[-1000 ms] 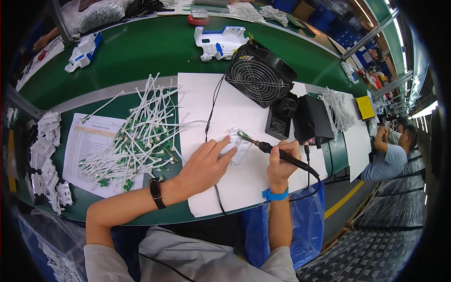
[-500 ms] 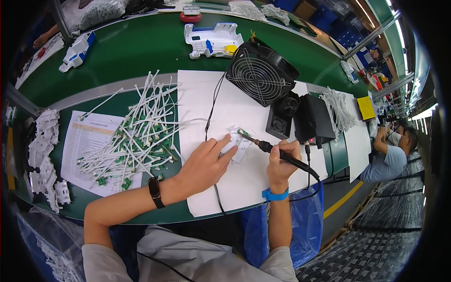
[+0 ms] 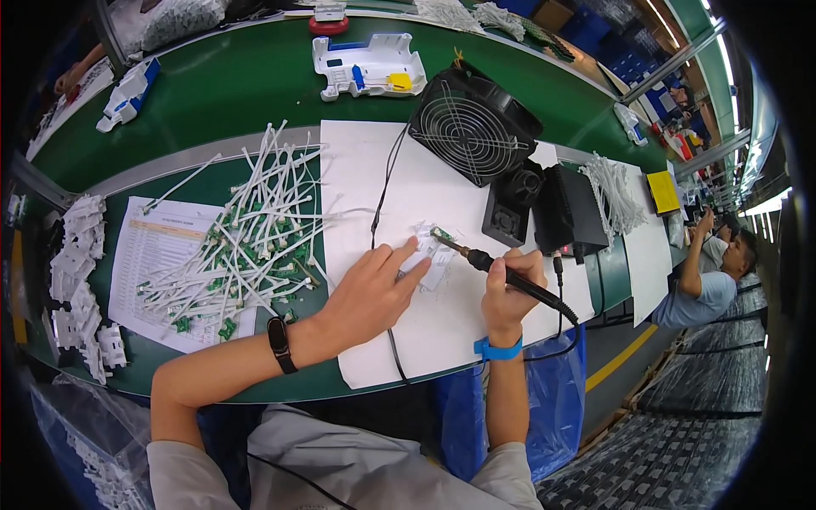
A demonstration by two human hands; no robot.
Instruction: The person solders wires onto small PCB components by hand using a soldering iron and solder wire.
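Note:
My right hand (image 3: pixel 513 289) is closed round the black handle of a soldering iron (image 3: pixel 500 270). The iron's tip meets a small green circuit board (image 3: pixel 439 233) at the upper end of a white plastic part (image 3: pixel 435 265). My left hand (image 3: pixel 374 291) lies with fingers stretched and apart, its fingertips touching the left side of that part. Under both is a white sheet (image 3: pixel 459 327). Left of my left hand spreads a heap of white cables with small green boards (image 3: pixel 263 229). Whether the tip presses on the board or hovers just over it, I cannot tell.
A black fan (image 3: pixel 472 127) stands beyond my hands, with a soldering-iron holder (image 3: pixel 510 208) and a black power unit (image 3: pixel 568 212) to the right. White plastic parts (image 3: pixel 81 280) line the left edge. A white housing (image 3: pixel 370 68) sits on the green conveyor (image 3: pixel 238 85).
The white housing and other items on the conveyor have shifted left. A co-worker at the right has raised an arm. My hands, the iron and the part stay nearly in place.

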